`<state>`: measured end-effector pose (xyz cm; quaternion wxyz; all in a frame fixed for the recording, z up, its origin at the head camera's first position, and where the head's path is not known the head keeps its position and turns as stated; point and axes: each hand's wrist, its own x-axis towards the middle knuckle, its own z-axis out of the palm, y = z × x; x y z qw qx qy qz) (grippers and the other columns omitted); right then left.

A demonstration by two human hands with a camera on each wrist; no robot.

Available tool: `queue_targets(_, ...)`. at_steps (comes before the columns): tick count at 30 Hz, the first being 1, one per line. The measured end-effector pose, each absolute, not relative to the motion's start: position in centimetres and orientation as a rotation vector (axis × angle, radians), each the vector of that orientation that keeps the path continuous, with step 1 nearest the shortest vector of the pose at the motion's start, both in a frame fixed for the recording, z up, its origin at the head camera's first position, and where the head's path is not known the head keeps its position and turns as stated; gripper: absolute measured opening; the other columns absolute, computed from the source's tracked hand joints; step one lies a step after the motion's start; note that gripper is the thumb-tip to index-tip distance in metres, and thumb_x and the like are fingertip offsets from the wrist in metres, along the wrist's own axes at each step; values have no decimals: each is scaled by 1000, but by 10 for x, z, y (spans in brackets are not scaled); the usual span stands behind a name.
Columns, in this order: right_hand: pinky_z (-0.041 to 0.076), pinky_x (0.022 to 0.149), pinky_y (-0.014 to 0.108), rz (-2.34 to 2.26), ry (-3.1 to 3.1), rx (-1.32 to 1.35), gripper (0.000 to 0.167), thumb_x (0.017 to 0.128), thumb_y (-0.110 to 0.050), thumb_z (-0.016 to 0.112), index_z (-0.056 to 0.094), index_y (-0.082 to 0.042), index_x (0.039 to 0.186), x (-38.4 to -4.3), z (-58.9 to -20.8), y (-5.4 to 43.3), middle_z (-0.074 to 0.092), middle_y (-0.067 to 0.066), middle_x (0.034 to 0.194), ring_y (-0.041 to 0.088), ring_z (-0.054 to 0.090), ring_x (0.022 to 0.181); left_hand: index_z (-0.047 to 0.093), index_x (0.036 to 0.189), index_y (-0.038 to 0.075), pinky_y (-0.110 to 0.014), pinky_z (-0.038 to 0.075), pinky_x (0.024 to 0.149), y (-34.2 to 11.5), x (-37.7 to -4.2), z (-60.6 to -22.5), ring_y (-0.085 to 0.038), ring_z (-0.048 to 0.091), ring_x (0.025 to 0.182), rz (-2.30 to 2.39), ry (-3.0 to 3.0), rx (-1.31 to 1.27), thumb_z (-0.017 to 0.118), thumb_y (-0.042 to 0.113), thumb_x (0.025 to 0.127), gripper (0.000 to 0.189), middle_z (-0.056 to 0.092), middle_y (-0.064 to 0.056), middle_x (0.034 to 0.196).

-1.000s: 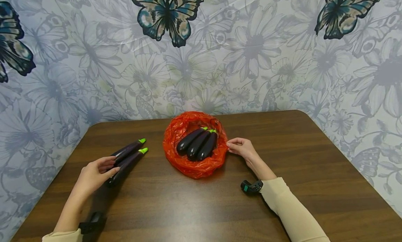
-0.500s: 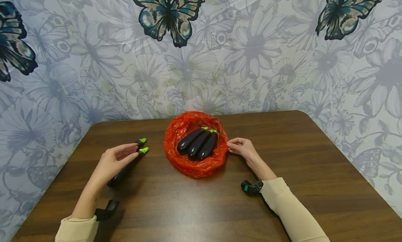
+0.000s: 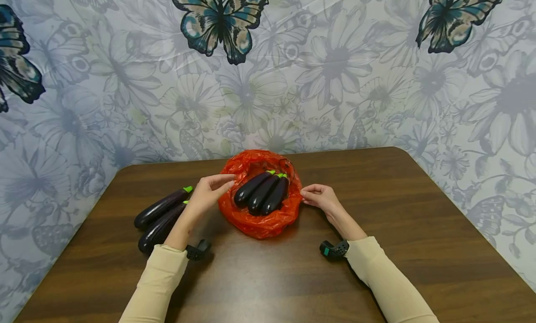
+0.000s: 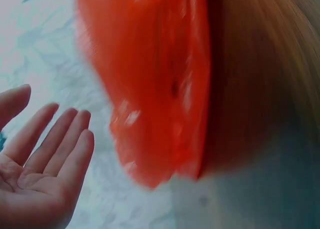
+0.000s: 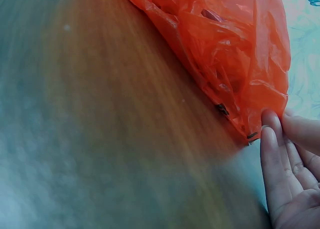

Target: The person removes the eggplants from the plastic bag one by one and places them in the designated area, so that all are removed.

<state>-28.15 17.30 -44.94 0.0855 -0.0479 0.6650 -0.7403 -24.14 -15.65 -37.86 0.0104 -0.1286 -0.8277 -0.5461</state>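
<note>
A red plastic bag [image 3: 259,227] lies spread open on the table, with three dark eggplants [image 3: 264,192] side by side inside it, green stem ends pointing away. My right hand [image 3: 322,199] pinches the bag's right edge between thumb and fingers; in the right wrist view the thumb and fingertips [image 5: 270,134] meet on the red plastic. At the bag's left rim is my left hand [image 3: 209,192], nothing in its grasp. In the left wrist view that hand [image 4: 50,164] shows extended fingers beside the blurred red bag. Two more eggplants [image 3: 161,220] lie left of the bag, partly hidden behind the left forearm.
The brown wooden table [image 3: 377,192] carries all of it. Behind its far edge stands a wall [image 3: 335,81] with grey flowers and blue butterflies. A black wrist strap [image 3: 335,249] is on each arm.
My left hand has moved right from above the two loose eggplants to the bag's left rim, leaving them on the table. The right hand stays at the bag's edge.
</note>
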Motion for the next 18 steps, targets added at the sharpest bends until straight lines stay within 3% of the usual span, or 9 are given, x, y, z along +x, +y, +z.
queue_targets(5,53,69,26,-2191,1988,-115,13,88,1,63,65,10,97,-281,-449,171,67,4,81,12,65,71,55,127,-5,-43,41,94,-137,-257,-393,-32,52,114,-1666,-2592,-426,63,12,91,41,54,-23,125)
queue_targets(18,53,69,26,-2188,1991,-100,16,87,1,63,63,12,100,-281,-447,172,67,4,80,11,65,70,51,129,-6,-46,35,99,-125,-273,-412,-36,45,121,-1695,-2615,-408,66,11,88,47,51,-23,129)
